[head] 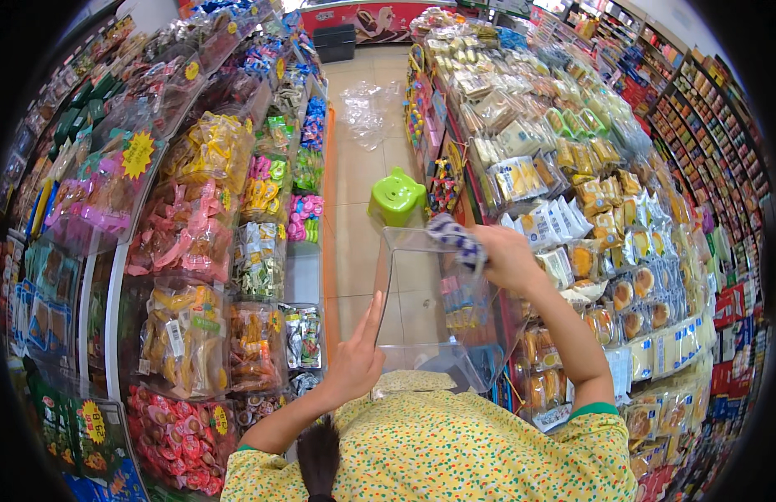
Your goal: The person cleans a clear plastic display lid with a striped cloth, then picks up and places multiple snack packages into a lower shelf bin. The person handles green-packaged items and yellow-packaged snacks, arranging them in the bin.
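Note:
A clear plastic bin (413, 240) is held in front of my body above the aisle floor. My left hand (357, 359) grips its left wall, the fingers laid along the outside and the thumb out of sight. At the far right corner, my right hand (504, 256) is closed around a blue-and-white patterned cloth (453, 237). That cloth lies against the bin's rim. Through the see-through walls show floor tiles and packaged goods behind.
Racks of candy and snack bins (202, 245) line the left. Packaged breads and cakes (588, 238) fill a right-hand display. A green bear-faced stool (397, 196) stands ahead, crumpled clear plastic (367, 110) lies on the floor beyond, and a black crate (335, 44) sits farther off.

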### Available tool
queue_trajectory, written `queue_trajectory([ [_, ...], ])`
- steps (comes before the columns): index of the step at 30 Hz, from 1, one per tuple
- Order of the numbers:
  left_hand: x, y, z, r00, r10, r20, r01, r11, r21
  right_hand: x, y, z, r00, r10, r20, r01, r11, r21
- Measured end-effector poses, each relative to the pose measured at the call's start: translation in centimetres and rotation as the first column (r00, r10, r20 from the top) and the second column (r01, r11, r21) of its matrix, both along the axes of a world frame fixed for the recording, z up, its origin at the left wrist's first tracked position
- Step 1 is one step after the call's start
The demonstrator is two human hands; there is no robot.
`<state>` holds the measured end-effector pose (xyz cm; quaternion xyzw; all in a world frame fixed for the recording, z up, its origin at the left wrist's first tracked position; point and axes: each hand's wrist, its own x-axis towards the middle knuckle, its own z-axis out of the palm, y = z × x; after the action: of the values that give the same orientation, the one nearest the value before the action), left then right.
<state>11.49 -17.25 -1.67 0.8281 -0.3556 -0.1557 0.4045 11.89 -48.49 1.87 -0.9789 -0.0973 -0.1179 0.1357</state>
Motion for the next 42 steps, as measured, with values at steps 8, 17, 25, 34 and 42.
queue_trajectory([
  [8, 2.8, -0.7, -2.0, 0.936, 0.244, 0.253, -0.238, 0.970, -0.053, -2.5, -2.5, 0.3, 0.935, -0.333, 0.123, 0.310, 0.935, 0.174],
  [17, 8.1, -12.0, -2.3, 0.648, -0.299, -0.701, -0.607, 0.353, -0.712, -0.7, 4.2, -0.1, 0.842, -0.452, 0.294, 0.439, 0.891, 0.113],
  [25, 9.0, -11.6, -5.0, 0.563, -0.375, -0.736, -0.669, 0.317, -0.673, -4.3, 7.0, -4.6, 0.997, 0.001, -0.080, 0.012, 0.986, 0.168],
  [34, 8.2, -10.8, -4.2, 0.779, -0.283, -0.560, -0.442, 0.387, -0.809, 0.6, 12.5, -7.1, 0.879, -0.203, 0.431, 0.129, 0.972, 0.194],
  [42, 8.6, -7.6, -5.4, 0.707, -0.335, -0.623, -0.502, 0.383, -0.776, 5.0, 11.3, -0.5, 0.921, -0.245, 0.303, 0.044, 0.839, 0.543],
])
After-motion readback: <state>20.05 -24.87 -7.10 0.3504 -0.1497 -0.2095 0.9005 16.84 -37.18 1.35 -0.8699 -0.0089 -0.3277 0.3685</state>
